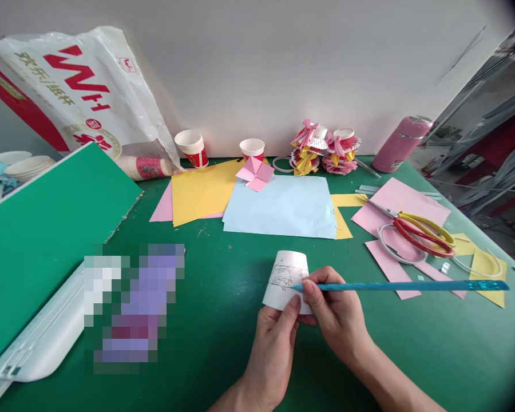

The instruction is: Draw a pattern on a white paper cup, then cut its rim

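Observation:
A white paper cup (282, 258), upside down and tilted, carries pencil-like line drawings around its middle. My left hand (276, 343) grips it from below, the thumb pressed on its lower front. My right hand (337, 309) pinches a long blue pencil (395, 285) close to its point, which touches or nearly touches the cup's drawn side. Some right fingers sit behind the cup's lower edge, partly hidden. Beyond the cup lies a light blue paper sheet (278, 206), with a folded pink paper piece (256, 174) on its far edge.
Scissors (424, 232) lie on pink paper (399, 200) at right, near a pink bottle (402, 144). Paper cups (191, 149) and decorated cups (308, 147) stand by the wall. A plastic bag (77, 86), green board (64, 200) and white tool (43, 332) fill the left.

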The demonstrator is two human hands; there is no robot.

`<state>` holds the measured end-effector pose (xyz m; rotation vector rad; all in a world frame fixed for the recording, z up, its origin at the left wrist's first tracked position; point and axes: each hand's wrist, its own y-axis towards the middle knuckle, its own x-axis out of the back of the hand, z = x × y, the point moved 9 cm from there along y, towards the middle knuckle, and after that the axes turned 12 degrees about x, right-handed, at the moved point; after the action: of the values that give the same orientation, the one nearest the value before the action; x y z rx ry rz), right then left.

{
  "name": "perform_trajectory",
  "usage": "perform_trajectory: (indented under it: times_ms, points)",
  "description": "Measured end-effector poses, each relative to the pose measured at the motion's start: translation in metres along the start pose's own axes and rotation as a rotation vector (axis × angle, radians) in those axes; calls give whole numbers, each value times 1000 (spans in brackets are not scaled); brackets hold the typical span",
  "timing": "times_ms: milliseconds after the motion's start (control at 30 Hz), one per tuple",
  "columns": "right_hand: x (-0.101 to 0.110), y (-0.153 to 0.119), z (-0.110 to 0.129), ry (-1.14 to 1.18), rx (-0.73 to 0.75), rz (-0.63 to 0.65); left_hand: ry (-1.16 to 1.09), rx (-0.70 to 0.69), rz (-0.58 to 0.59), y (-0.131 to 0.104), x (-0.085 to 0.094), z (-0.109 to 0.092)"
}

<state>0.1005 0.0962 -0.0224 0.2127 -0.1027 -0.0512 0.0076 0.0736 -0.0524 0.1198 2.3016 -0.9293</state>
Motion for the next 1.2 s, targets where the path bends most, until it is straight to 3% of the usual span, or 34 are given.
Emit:
perform_trajectory:
  times_ms: [333, 867, 1200]
  points:
    - [7, 5, 15, -177, 93, -13, -57, 34, -2, 1, 1, 1]
    - [-2, 1, -2, -35, -8, 6, -62, 30, 2, 2, 1, 1]
    - [4, 2, 6, -45, 18, -11, -85, 43, -8, 2, 2, 0]
